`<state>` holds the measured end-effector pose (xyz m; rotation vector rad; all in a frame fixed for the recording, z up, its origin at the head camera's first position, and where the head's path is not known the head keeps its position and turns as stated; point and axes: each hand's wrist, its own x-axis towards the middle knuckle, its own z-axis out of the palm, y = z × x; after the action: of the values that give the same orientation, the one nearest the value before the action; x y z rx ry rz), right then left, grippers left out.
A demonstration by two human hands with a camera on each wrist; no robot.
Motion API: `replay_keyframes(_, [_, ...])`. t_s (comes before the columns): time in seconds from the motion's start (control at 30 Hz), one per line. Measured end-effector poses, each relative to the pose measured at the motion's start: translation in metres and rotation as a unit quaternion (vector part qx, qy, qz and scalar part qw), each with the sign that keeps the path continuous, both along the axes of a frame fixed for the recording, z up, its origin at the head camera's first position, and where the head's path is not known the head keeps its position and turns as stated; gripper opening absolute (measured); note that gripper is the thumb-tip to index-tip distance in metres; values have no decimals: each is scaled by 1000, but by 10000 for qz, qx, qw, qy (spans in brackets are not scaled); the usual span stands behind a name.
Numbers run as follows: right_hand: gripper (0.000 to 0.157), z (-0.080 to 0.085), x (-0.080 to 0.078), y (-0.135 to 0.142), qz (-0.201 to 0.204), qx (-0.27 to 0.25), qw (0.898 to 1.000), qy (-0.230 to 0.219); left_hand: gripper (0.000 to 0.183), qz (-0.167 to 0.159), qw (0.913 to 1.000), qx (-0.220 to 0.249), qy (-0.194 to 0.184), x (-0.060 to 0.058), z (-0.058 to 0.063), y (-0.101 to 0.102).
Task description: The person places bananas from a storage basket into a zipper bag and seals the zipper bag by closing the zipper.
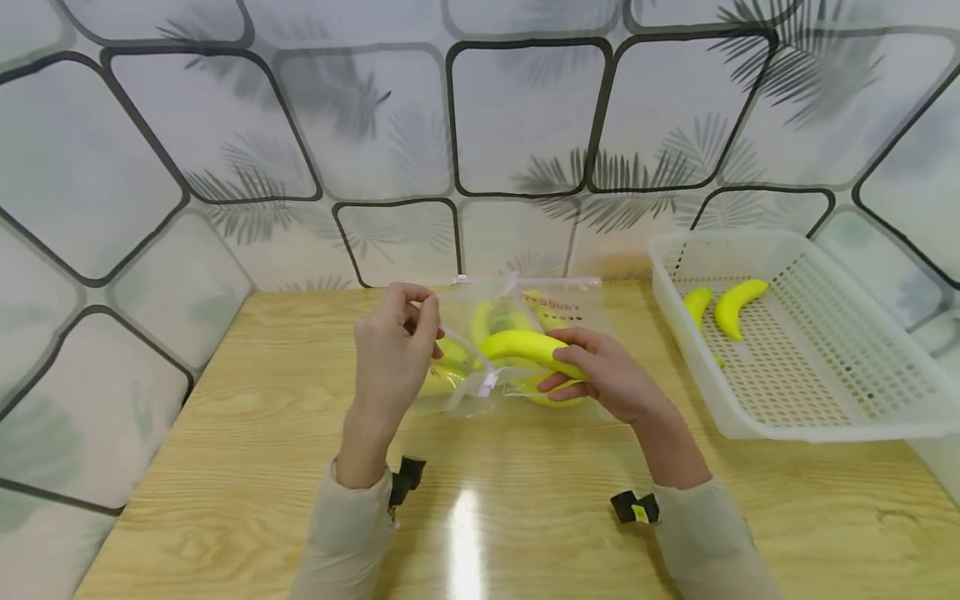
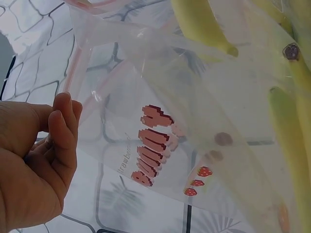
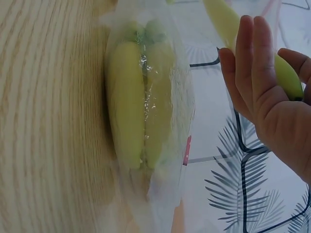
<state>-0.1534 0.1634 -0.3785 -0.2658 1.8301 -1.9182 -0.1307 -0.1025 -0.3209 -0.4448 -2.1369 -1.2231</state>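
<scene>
My left hand (image 1: 396, 346) pinches the edge of a clear plastic zip bag (image 2: 109, 131) printed with red lettering and strawberries. In my right hand (image 1: 615, 379) a yellow banana (image 1: 517, 342) is gripped near one end, its other end at the bag's opening. Several bananas (image 3: 127, 107) lie inside the bag and show through the plastic. A pale zip slider (image 1: 487, 383) hangs at the bag's near edge. The left wrist view shows thumb and fingertips together on the bag's pink-lined rim. Part of the held banana is hidden behind my right fingers in the right wrist view.
On the right stands a white perforated plastic basket (image 1: 847, 433) with yellow bananas (image 1: 738, 307) at its left side. The wooden table (image 1: 247, 467) carries the bag and basket. A patterned covering (image 1: 525, 117) with black outlines and leaf prints rises behind.
</scene>
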Motion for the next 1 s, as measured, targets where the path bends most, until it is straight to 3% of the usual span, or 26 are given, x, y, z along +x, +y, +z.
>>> replay_keyframes(0.3, [55, -4, -2, 11, 752, -854, 9931, -274, 8, 68, 9998, 47, -207, 0, -1, -2])
replay_keyframes(0.63, [52, -7, -8, 3, -20, -539, 9978, -376, 9, 6, 9999, -2, -127, -2, 3, -1])
replay_keyframes(1.0, [48, -4, -5, 2, -38, -963, 9938, -548, 10, 56, 9998, 19, -204, 0, 3, -2])
